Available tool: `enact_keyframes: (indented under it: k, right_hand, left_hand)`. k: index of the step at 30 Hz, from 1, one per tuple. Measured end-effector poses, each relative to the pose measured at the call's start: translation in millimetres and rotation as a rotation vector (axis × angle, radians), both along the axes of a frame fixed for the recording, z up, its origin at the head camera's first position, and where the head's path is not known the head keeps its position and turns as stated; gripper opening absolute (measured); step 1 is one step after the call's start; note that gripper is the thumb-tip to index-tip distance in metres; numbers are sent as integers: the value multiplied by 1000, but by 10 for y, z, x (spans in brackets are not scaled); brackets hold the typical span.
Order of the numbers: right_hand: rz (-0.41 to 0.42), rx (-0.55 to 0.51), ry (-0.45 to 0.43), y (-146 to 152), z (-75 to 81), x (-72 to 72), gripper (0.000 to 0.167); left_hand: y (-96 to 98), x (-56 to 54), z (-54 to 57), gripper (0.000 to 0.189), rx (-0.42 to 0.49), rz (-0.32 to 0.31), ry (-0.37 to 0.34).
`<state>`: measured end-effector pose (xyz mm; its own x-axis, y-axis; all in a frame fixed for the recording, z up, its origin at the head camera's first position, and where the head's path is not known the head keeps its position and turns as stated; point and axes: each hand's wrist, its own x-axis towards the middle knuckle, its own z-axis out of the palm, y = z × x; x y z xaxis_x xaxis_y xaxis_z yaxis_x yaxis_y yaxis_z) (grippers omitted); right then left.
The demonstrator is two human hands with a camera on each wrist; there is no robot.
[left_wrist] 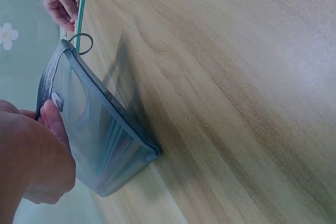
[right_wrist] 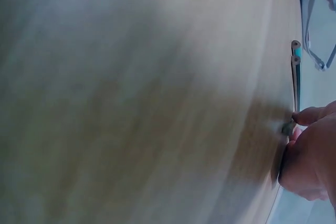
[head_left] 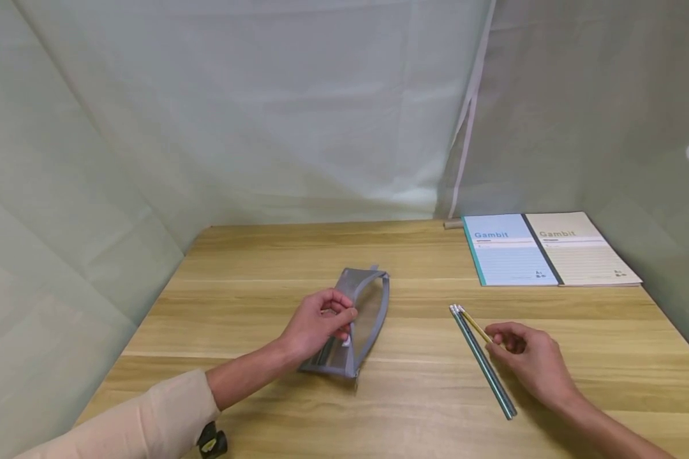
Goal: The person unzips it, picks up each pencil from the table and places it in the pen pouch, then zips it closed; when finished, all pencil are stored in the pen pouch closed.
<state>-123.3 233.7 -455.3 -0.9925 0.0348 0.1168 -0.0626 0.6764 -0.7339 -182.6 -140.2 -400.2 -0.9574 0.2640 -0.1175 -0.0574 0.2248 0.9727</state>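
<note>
A grey see-through zip pencil case (head_left: 382,312) lies on the table with its mouth gaping to the right. My left hand (head_left: 318,324) pinches the edge of that mouth between thumb and fingers. Through its mesh, long thin items (left_wrist: 116,148) show inside, too blurred to name. To the right, my right hand (head_left: 535,362) pinches a yellow pencil (head_left: 474,324) whose lower part the hand hides. Two dark green pencils (head_left: 485,366) lie side by side on the table just left of that hand. In the right wrist view the pencils' ends (right_wrist: 296,51) appear beyond the thumb.
Two Gambit notebooks, one blue (head_left: 508,261) and one cream (head_left: 585,258), lie at the back right of the wooden table (head_left: 252,255). A short brown stick-like end (head_left: 453,224) shows beside the blue one. Hanging cloth (head_left: 321,115) encloses the table's back and sides.
</note>
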Motion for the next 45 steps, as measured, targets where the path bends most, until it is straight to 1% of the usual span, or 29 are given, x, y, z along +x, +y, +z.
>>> enact_keyframes:
  k: [5, 15, 24, 27, 30, 33, 36, 40, 45]
  right_hand:
    - [-15, 6, 5, -8, 5, -8, 21]
    - [-33, -38, 105, 0, -23, -5, 24]
    - [-48, -83, 107, 5, 12, -19, 23]
    - [-51, -102, 73, -9, 54, -41, 22]
    - [-55, -127, 7, -31, 120, -67, 23]
    - [-52, -175, -67, -54, 189, -90, 26]
    - [-45, -210, -118, -80, 243, -123, 29]
    - [-52, -227, -174, -140, 309, -178, 31]
    - [-44, -322, -279, -237, 384, -234, 36]
  left_hand:
    - [-4, -2, -2, 14, -4, 1, 4]
    - [-12, 8, 4, 15, 0, -6, -2]
    - [-13, 6, 5, 15, 2, -10, -3]
    - [-5, 7, 5, 14, 6, -9, -1]
    - [1, 7, 8, 14, 5, -6, 2]
    - [5, 7, 11, 14, -1, -3, 2]
    - [7, 8, 13, 15, -7, 0, 2]
    - [6, 9, 16, 15, -10, 3, 0]
    - [1, 10, 17, 15, -6, -1, -1]
